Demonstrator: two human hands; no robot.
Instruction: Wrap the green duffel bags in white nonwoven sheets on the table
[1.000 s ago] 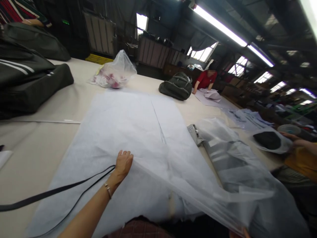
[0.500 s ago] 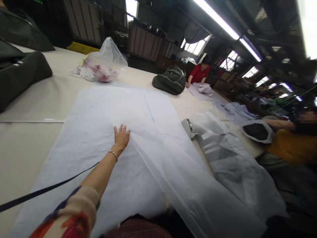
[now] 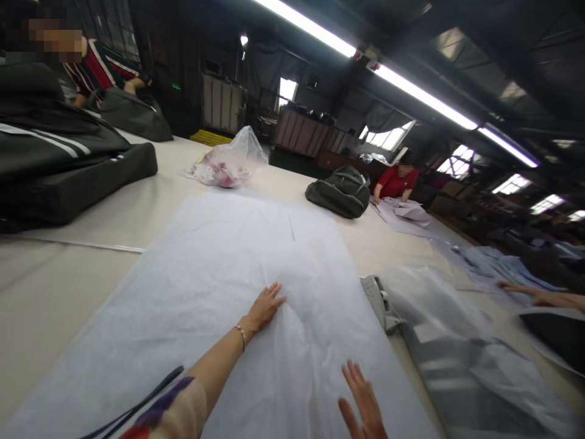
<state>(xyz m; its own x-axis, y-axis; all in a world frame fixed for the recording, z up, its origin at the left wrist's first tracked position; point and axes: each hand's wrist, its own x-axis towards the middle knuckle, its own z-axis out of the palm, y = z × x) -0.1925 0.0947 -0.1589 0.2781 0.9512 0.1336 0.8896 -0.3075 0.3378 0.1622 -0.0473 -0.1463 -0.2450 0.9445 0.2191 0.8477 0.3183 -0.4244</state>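
A large white translucent sheet (image 3: 196, 292) lies spread over the table in front of me, with wrinkles running down its middle and a thin slit or line near its far end. My left hand (image 3: 265, 306) rests on the sheet, fingers spread and palm down, a bracelet on its wrist. Lower and to the right, my right hand (image 3: 363, 399) is over the sheet with its fingers apart, holding nothing; whether it touches the sheet I cannot tell. A dark strap (image 3: 137, 405) lies beside my left forearm.
Dark bags (image 3: 68, 158) stand at left; a dark green bag (image 3: 340, 192) and a clear plastic bag (image 3: 228, 161) sit farther back. A grey object (image 3: 379, 302) and plastic-wrapped grey goods (image 3: 466, 353) lie right. Co-workers are at left, far right and in red (image 3: 395, 183).
My right hand has come into view at lower right. My left hand is farther right in the picture, and the sheet's folded right side now lies flatter. The view has turned left.
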